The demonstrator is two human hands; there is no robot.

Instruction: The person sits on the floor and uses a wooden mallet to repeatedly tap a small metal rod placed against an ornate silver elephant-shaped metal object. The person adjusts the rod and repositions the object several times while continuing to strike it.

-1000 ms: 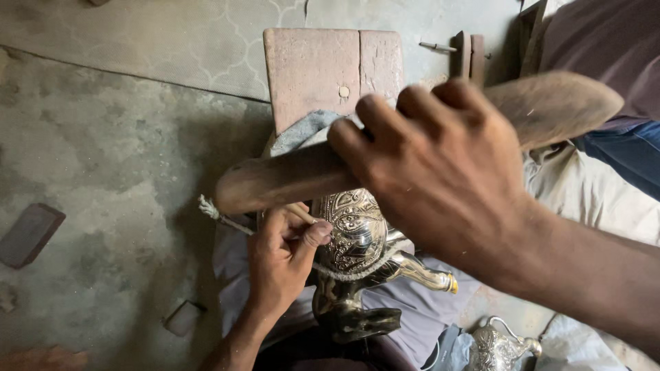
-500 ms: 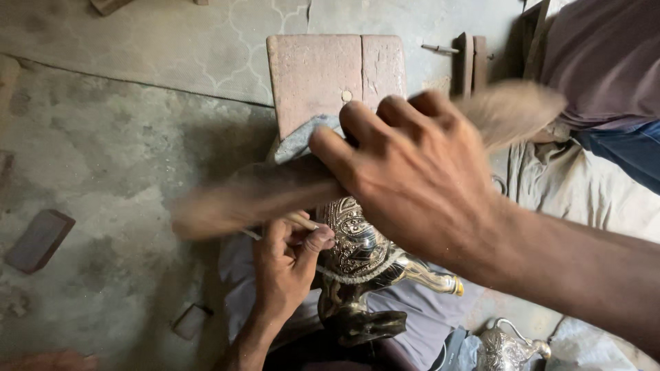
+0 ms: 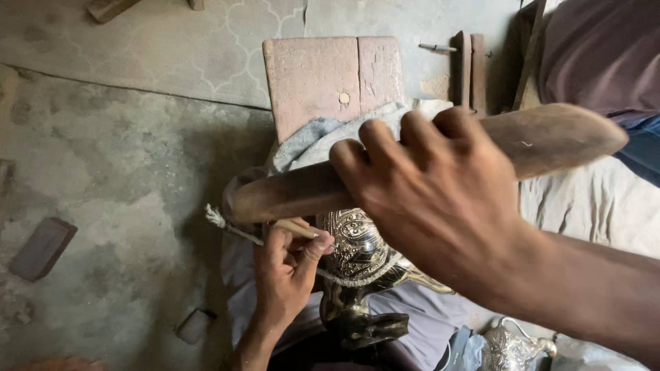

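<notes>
A smooth wooden mallet [image 3: 412,172] is gripped by the right hand [image 3: 440,199], fingers wrapped shut. A thin punch [image 3: 292,228] is pinched by the left hand [image 3: 285,275] against an embossed silvery metal vessel [image 3: 354,244], central, over cloth [image 3: 419,323].

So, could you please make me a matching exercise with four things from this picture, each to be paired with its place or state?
Things:
1. wooden mallet
2. punch
3. metal vessel
4. brick

Places or states:
A. lies alone on the floor at the far left
B. gripped in the right hand, above the work
C. pinched in the left hand, tip against the metal
D. embossed, with a cord around it, under the mallet

Pairs: 1-B, 2-C, 3-D, 4-A
</notes>
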